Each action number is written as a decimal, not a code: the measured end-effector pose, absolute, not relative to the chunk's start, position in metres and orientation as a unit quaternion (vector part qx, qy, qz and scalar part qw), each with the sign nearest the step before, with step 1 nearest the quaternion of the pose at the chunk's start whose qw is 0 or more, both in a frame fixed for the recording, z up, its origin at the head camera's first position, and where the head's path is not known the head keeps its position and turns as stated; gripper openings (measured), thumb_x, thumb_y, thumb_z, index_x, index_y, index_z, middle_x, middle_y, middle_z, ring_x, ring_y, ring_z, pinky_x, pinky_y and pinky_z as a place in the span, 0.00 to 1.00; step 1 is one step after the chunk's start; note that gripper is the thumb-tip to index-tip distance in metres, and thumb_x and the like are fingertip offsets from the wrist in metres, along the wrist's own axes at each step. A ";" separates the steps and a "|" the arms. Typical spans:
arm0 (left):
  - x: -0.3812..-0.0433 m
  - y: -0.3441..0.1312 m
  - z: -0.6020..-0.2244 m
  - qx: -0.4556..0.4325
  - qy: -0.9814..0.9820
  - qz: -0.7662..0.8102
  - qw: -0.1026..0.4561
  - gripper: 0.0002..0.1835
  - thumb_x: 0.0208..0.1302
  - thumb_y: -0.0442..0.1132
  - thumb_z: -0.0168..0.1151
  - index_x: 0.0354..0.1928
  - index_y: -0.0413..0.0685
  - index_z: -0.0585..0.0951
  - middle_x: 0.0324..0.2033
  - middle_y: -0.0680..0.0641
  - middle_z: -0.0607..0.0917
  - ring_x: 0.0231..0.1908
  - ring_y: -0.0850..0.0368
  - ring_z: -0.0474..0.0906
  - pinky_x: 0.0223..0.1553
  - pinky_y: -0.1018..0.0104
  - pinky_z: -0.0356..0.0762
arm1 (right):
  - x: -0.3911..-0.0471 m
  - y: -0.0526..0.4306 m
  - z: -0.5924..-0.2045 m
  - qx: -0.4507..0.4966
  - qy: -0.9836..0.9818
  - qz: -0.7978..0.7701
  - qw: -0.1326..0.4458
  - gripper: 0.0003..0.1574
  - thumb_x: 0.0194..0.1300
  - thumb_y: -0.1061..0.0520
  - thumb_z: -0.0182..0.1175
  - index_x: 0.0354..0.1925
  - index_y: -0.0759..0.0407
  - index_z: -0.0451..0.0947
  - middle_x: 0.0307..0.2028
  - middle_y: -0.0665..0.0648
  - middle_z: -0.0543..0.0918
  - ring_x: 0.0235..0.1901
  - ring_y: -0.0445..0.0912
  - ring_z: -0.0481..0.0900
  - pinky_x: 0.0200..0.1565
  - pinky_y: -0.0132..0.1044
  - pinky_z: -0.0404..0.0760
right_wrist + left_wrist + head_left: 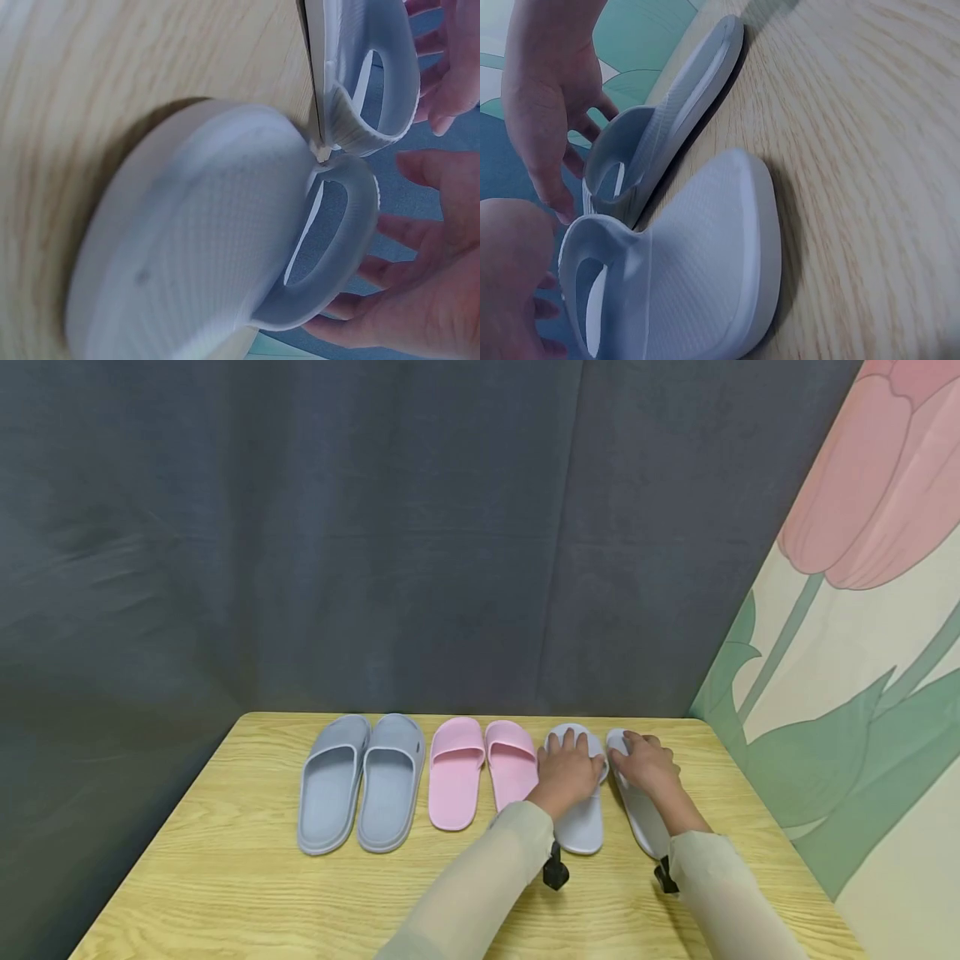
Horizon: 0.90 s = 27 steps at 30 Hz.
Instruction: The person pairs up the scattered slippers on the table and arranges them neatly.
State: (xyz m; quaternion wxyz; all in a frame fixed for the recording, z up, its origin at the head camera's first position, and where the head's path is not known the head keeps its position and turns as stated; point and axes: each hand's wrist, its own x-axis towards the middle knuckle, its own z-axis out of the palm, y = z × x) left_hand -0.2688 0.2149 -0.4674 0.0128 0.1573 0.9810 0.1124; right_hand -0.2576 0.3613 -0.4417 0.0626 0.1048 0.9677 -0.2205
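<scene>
Two pale grey slippers lie at the right end of the row. Over the strap of the nearer-to-middle pale slipper (582, 827) is my left hand (566, 774), fingers spread toward its toe. My right hand (651, 765) is at the strap of the outer pale slipper (647, 823), which slants with its heel to the right. In the right wrist view, the right fingers (386, 274) are loosely extended along the outside of the strap (349, 255). The left wrist view has the left hand (510, 274) beside its slipper's strap (592, 232), fingertips partly hidden behind it.
A pink pair, its left slipper (454, 789) and right slipper (512, 768), lies left of my hands. Farther left are two blue-grey slippers (327, 797). All stand on a wooden table (247, 885); a dark curtain (405, 543) hangs behind, and a tulip-painted wall (840, 760) borders the right.
</scene>
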 end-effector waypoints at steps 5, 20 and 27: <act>-0.272 0.213 -0.467 0.163 0.980 0.115 0.008 0.34 0.78 0.65 0.35 0.77 0.58 0.62 0.75 0.54 0.64 0.72 0.48 0.59 0.66 0.48 0.64 | -0.259 0.361 -0.441 0.102 0.969 -0.217 0.059 0.42 0.75 0.43 0.47 0.75 0.67 0.56 0.70 0.80 0.56 0.64 0.81 0.57 0.59 0.76 0.60; -0.273 0.204 -0.464 0.171 0.977 0.127 0.001 0.37 0.75 0.69 0.32 0.76 0.58 0.64 0.74 0.54 0.66 0.73 0.49 0.58 0.69 0.47 0.61 | -0.260 0.358 -0.435 0.098 0.970 -0.215 0.059 0.42 0.75 0.43 0.47 0.75 0.66 0.56 0.69 0.79 0.59 0.66 0.80 0.58 0.60 0.75 0.60; -0.270 0.201 -0.461 0.189 0.977 0.101 -0.013 0.37 0.76 0.69 0.31 0.76 0.59 0.64 0.74 0.54 0.66 0.72 0.49 0.60 0.68 0.49 0.62 | -0.257 0.356 -0.435 0.086 0.972 -0.216 0.045 0.41 0.75 0.42 0.47 0.75 0.65 0.58 0.70 0.78 0.59 0.65 0.79 0.58 0.59 0.74 0.61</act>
